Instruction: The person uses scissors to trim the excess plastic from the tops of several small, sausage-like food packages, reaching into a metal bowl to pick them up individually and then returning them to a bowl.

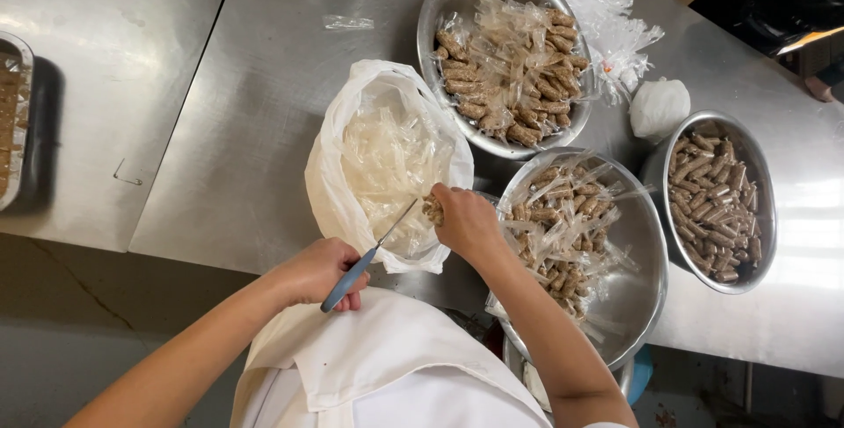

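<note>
Scissors (365,257) gripped in your left hand (318,272); right hand (466,221) pinches a wrapped roll (432,209) over the scrap bag (387,160), catching trimmings.

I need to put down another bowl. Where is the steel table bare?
Bare steel lies left of the white bag, up to the table seam, and beyond it toward the tray. The right side is crowded: three bowls and loose wrappers sit close together.

Light: bright, from overhead | Glare: steel table (264,59), right edge washed out | Shadows: soft | Focus: sharp, corners bowed
</note>
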